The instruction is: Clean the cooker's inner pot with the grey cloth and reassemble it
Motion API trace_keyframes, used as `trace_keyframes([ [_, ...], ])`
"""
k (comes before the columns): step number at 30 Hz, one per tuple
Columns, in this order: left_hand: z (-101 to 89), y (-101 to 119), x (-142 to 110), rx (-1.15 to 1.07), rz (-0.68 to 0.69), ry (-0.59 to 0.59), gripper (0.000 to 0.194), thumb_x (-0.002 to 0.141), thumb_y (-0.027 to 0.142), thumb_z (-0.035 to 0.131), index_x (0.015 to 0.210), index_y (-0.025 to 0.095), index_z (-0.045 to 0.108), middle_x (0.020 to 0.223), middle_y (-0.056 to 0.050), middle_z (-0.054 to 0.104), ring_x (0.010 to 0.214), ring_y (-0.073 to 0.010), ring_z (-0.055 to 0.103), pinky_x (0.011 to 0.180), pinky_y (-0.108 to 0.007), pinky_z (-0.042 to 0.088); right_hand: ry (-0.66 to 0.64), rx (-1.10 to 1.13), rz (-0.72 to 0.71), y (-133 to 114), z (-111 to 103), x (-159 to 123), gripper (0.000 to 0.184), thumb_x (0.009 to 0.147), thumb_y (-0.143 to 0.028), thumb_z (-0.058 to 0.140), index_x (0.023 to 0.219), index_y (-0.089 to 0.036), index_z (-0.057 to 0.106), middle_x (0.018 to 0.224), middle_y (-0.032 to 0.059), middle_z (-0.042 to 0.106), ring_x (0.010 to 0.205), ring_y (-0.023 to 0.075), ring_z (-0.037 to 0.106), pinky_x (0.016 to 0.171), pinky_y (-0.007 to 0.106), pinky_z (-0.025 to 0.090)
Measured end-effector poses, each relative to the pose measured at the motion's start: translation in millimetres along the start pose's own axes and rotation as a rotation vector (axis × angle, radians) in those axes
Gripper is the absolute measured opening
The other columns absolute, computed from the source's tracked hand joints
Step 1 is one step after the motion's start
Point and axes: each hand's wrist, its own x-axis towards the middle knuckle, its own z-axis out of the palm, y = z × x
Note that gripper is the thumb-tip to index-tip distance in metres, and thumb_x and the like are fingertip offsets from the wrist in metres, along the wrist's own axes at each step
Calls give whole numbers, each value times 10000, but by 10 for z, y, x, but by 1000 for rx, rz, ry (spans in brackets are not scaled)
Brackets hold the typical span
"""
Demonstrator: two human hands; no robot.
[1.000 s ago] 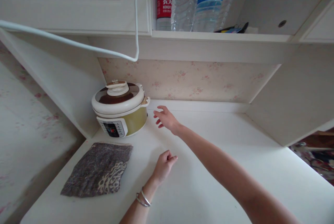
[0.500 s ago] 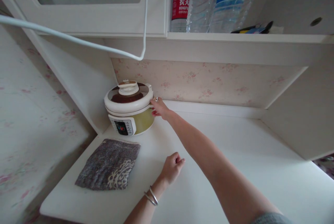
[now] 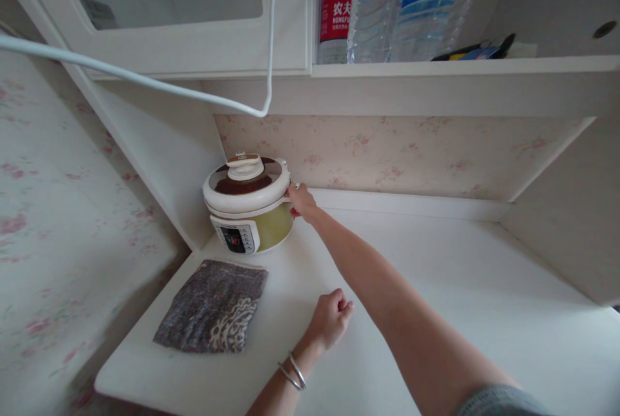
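Observation:
A small electric cooker [image 3: 248,204], with a white lid and yellow-green body, stands in the back left corner of a white counter [image 3: 436,300]. My right hand [image 3: 301,199] reaches across and grips the cooker's right side handle, fingers curled around it. Resting on the counter nearer me is my left hand [image 3: 332,319], closed in a loose fist with nothing seen in it; two bangles circle its wrist. A folded grey patterned cloth [image 3: 213,306] lies flat in front of the cooker, left of my left hand.
A white cable [image 3: 145,77] hangs across the upper left. On the shelf above stand large plastic water bottles [image 3: 387,2] and some small dark items [image 3: 475,51]. Floral wallpaper backs the counter; a cabinet side wall closes in the cooker's left.
My right hand moved left from open air above the counter to the cooker's right handle and closed on it. My left hand stayed fisted on the counter. The view shifted slightly.

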Motion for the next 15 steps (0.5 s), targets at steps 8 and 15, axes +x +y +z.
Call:
trace_keyframes([
  [8,9,-14,-6,-36,-11,9,248,782,269,544,604,204,385,548,50,358,547,-109,321,529,-256,220,70,-110,-75,-8,18,112,467,951,-443,354,1355,-214,396,1140,150,580,867,253,637,721,425,536],
  [15,-3,8,10,-53,-35,4,247,777,297,559,595,196,426,538,36,395,559,-115,333,536,-255,227,42,-107,-76,-3,94,126,519,971,-457,274,1407,-178,312,1160,183,571,922,275,636,794,466,506],
])
